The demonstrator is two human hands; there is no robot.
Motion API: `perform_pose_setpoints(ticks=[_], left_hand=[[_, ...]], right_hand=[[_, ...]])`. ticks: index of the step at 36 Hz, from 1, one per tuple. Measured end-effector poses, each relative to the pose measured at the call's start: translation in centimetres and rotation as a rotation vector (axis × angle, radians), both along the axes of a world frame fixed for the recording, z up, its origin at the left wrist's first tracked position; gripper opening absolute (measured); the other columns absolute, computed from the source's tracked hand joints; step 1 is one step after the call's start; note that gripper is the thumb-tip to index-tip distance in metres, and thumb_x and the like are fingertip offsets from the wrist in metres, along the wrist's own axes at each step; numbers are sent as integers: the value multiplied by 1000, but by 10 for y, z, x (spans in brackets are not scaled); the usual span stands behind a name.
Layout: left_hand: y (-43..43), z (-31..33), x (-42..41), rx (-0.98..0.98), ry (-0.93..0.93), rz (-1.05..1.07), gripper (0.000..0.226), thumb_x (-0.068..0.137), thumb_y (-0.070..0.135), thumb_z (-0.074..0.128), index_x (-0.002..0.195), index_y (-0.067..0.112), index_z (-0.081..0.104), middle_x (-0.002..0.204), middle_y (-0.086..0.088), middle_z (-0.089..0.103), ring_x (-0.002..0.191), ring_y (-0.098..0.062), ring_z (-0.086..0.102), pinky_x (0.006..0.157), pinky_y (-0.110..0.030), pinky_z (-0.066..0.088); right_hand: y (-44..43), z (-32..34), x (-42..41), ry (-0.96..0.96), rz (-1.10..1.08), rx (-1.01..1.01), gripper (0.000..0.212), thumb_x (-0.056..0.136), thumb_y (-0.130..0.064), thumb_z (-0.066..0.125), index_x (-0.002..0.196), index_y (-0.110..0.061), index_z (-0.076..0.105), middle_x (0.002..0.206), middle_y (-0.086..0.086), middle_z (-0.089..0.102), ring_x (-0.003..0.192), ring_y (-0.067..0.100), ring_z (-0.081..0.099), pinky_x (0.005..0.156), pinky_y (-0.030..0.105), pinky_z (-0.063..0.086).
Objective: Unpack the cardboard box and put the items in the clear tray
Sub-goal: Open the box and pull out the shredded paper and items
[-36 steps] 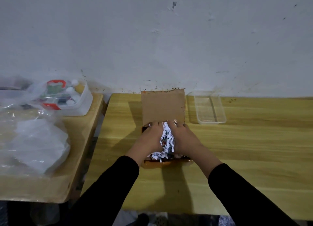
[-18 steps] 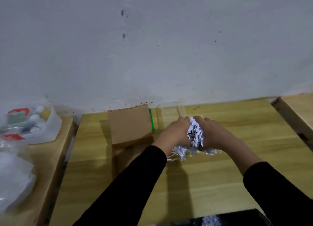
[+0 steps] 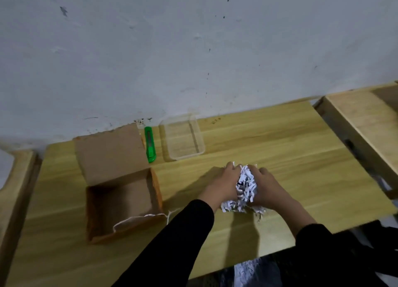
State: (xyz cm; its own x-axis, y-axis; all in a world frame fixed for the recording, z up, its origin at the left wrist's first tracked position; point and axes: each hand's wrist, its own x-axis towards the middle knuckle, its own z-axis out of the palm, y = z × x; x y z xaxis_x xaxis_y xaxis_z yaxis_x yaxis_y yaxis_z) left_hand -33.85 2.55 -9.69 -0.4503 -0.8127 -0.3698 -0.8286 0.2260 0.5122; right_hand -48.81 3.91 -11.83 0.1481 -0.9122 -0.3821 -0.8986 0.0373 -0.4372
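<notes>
An open cardboard box (image 3: 120,202) sits on the wooden table at the left, its lid flap folded back toward the wall; its inside looks bare. A white string lies over its front edge. A clear plastic tray (image 3: 183,137) stands near the wall, with nothing in it. Between my left hand (image 3: 221,185) and my right hand (image 3: 267,187) I hold a bundle of white shredded paper (image 3: 245,187), low over the table to the right of the box and in front of the tray. Whether anything is inside the paper is hidden.
A green utility knife (image 3: 150,144) lies between the box flap and the tray. Another wooden table (image 3: 366,123) adjoins at the right, and one at the left (image 3: 15,179). More shredded paper (image 3: 247,273) shows below the table's front edge.
Both hands lifted the shredded paper out of the box and carried it to the right, over the table. My head turned right, so the bags on the left table left the view.
</notes>
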Motion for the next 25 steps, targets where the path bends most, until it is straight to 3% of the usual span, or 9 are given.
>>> perform_pose_setpoints(ticks=[4,10,19,22,25], left_hand=[[-2,-4,11,50,22,16,74,75,17,74,136,9,34,138,-13,33,120,-32,42,89,-34,38],[-5,-8,20,118,54,58,94,73,18,77,147,18,20,149,-9,26,133,-30,33,103,-36,35],[-2,3,23,98,39,53,81,81,22,70,146,17,23,146,-4,28,124,-26,42,82,-26,36],[-2,8,26,82,38,49,74,84,24,67,145,16,26,143,-4,31,120,-25,45,85,-29,41],[-3,17,31,68,45,45,73,85,26,66,146,17,26,144,-4,31,126,-25,41,99,-34,40]], right_hand=[[-2,-5,9,-52,-10,4,103,51,-32,81,139,-20,30,124,18,40,114,37,45,97,42,44],[-8,-3,5,-49,37,31,117,49,-25,86,145,-21,19,133,15,36,121,33,41,100,40,41],[-4,12,-6,-101,18,-12,97,58,-16,83,142,-15,33,137,14,40,124,30,42,103,38,40],[-4,24,-5,-109,15,7,90,61,-10,79,139,-13,37,136,13,40,123,29,43,103,34,40],[-5,38,0,-101,61,15,87,62,-9,79,139,-13,38,137,11,39,125,28,42,100,32,39]])
